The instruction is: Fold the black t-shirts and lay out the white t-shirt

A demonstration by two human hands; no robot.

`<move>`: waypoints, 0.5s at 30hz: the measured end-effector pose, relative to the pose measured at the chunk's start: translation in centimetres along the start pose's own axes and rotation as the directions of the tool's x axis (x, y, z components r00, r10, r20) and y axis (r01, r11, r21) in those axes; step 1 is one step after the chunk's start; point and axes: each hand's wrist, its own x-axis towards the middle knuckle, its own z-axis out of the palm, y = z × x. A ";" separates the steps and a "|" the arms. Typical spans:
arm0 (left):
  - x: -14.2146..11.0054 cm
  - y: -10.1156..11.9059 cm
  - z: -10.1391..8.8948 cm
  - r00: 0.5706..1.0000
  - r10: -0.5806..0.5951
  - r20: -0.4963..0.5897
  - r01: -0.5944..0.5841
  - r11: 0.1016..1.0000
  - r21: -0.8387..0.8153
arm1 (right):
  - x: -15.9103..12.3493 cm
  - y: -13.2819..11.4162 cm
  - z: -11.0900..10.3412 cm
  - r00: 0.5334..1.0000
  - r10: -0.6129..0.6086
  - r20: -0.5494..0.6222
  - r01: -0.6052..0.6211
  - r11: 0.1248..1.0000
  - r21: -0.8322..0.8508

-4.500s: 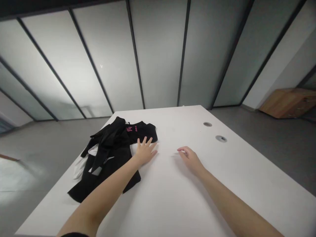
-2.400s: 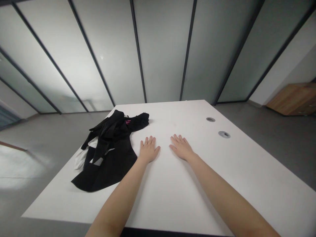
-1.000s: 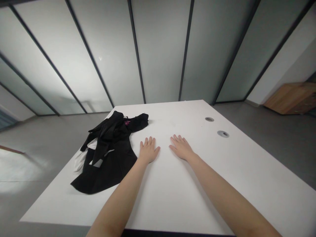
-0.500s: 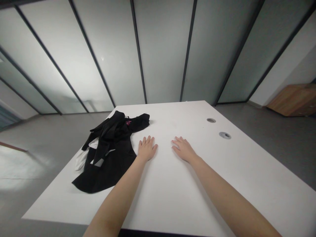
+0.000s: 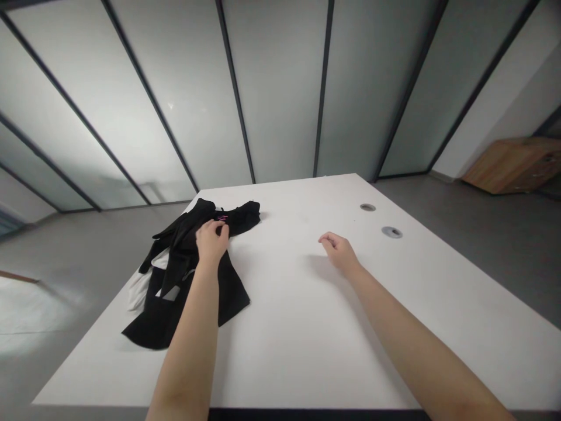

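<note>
My left hand is over a heap of dark clothes, its fingers bent and its thumb apart, with dark cloth showing in the gap. No cloth is seen raised by it; whether the fingertips touch the fabric I cannot tell. Beneath it lies a black garment with pink lettering near its far end, crumpled, its near hem spread on the white table. Part of it is hidden by my left forearm. My right hand is raised above the table, fingers curled in against the thumb, with nothing seen in it.
White cloth sticks out from the left side of the heap. Two round cable holes, a farther one and a nearer one, are set in the table's right side. Frosted glass panels stand behind; a wooden cabinet is at the right.
Both hands lay flat on the table before. My left hand has moved left over the black garment. My right hand has lifted and its fingers have curled in. The clothes look little changed.
</note>
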 end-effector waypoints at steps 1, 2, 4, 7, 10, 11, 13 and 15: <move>0.2 -0.8 -0.3 0.992 -0.054 -0.111 0.059 0.997 0.045 | 0.1 0.2 -0.2 1.000 0.018 -0.011 -0.018 1.000 0.016; 0.1 -1.6 -0.5 0.974 -0.099 -0.202 0.117 0.990 0.076 | 0.2 0.3 -0.3 0.999 0.034 -0.021 -0.034 0.999 0.032; -0.5 -3.1 -0.2 0.939 -0.169 -0.299 0.207 0.973 0.101 | 0.2 0.6 -0.3 0.998 0.056 -0.037 -0.053 0.997 0.061; -1.7 -5.0 0.8 0.922 -0.305 -0.239 0.338 0.934 0.111 | 0.1 0.8 0.0 0.996 0.071 -0.045 -0.067 0.994 0.087; -1.9 -6.3 1.2 0.897 -0.413 -0.158 0.430 0.898 0.093 | -0.1 0.9 0.4 0.996 0.079 -0.045 -0.074 0.993 0.095; -1.7 -6.6 1.2 0.895 -0.420 -0.149 0.434 0.897 0.078 | -0.1 0.9 0.5 0.996 0.080 -0.044 -0.076 0.992 0.096; -1.3 -6.9 0.9 0.900 -0.418 -0.121 0.426 0.904 0.047 | -0.2 0.8 0.7 0.996 0.083 -0.035 -0.080 0.992 0.094; -0.9 -6.8 0.6 0.904 -0.420 -0.080 0.423 0.906 0.015 | -0.2 0.8 0.9 0.996 0.084 -0.025 -0.082 0.993 0.088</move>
